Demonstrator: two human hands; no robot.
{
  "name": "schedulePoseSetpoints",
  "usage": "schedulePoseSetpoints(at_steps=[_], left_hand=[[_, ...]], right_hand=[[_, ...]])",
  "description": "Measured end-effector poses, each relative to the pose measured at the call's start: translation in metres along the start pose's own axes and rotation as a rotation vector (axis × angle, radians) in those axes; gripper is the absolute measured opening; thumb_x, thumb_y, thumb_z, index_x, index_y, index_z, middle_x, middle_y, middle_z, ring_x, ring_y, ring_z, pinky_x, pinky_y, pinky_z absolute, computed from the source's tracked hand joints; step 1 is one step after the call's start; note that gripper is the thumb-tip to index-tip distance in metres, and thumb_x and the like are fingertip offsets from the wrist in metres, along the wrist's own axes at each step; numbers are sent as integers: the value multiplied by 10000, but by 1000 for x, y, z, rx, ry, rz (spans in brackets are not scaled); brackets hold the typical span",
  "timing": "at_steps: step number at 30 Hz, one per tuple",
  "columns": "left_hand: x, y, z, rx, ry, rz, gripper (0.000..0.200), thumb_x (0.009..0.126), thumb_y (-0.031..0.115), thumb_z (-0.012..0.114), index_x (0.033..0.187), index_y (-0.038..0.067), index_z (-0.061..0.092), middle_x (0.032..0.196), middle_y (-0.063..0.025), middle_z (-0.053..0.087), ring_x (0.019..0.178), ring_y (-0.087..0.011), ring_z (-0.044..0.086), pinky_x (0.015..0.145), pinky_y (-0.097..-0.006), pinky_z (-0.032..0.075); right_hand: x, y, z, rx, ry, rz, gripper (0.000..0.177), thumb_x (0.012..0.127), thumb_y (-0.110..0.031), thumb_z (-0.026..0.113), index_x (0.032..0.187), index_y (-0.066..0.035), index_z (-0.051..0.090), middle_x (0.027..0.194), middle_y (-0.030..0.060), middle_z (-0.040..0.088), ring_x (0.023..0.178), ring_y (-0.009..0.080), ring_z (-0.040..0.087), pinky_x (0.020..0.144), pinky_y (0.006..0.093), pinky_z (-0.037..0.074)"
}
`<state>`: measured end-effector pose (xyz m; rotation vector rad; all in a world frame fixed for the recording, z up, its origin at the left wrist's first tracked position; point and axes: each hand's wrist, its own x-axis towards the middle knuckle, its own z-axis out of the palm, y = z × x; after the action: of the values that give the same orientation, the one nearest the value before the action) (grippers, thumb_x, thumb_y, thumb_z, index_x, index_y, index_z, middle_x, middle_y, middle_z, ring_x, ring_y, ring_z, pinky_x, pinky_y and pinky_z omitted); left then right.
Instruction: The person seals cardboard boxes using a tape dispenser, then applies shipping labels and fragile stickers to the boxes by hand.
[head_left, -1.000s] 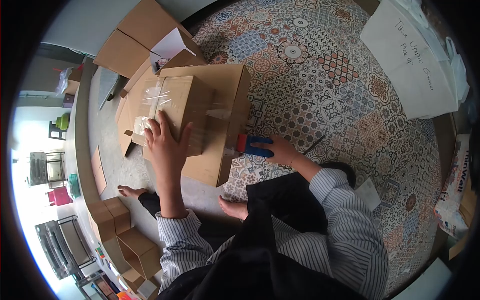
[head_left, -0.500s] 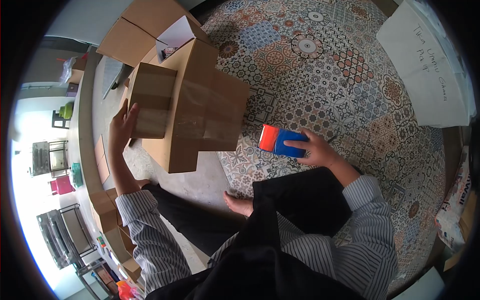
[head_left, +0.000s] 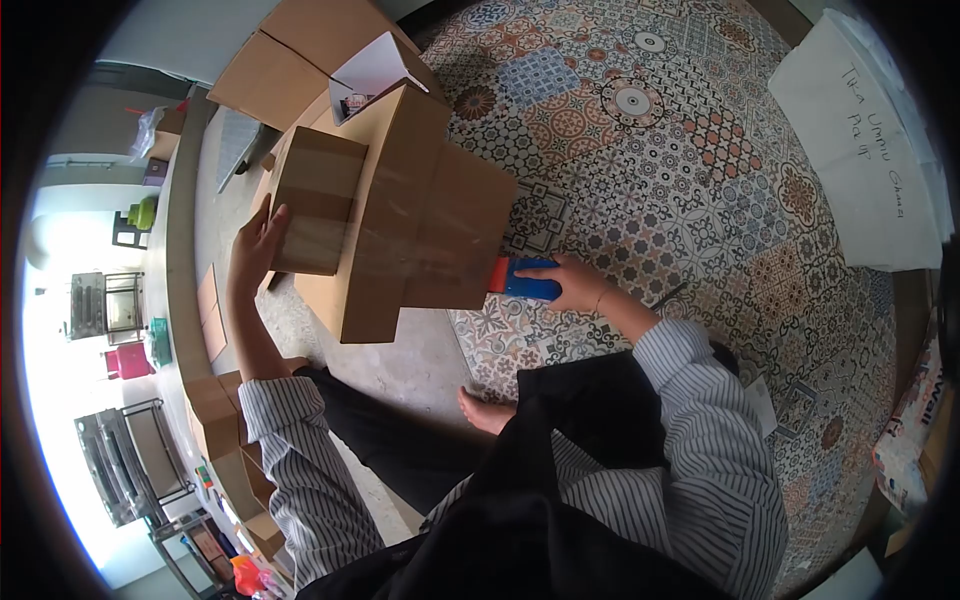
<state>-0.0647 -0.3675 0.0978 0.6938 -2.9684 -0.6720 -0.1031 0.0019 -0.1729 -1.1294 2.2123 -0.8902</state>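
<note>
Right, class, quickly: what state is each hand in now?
Left hand: open, resting against a cardboard box.
Right hand: closed around the blue-and-red tool.

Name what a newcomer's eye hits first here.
Probably the taped brown carton stack left of centre, left hand at its left side. Then the red-and-blue device, likely a tape dispenser, in the right hand by the stack's lower right edge. Third, the patterned tile floor, upper right.
</note>
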Motion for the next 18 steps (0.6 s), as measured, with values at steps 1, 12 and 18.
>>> schedulePoseSetpoints(at_steps=[1,12,18], left_hand=[[-3,2,3,3,-1,-2,614,824,448,500,1252,21,393,1056,-153,575,992,-157,525,832,-253,389],[-18,20,12,166,79,40,672,760,514,541,1210,24,447,879,-162,608,867,-198,583,749,-293,429],[-21,28,12,216,86,47,689,745,535,545,1199,24,461,861,-151,606,862,-234,591,749,-320,432]], right_hand=[[8,5,12,64,30,-33,625,599,-229,678,1172,-376,476,954,166,493,841,323,548,785,375,455],[-27,42,-26,-203,482,490,304,751,-183,580,1053,-204,599,1082,156,492,971,303,481,863,415,376],[-6,-17,3,-430,680,553,618,774,-260,557,1314,-159,274,1290,223,302,1212,430,223,960,557,182]])
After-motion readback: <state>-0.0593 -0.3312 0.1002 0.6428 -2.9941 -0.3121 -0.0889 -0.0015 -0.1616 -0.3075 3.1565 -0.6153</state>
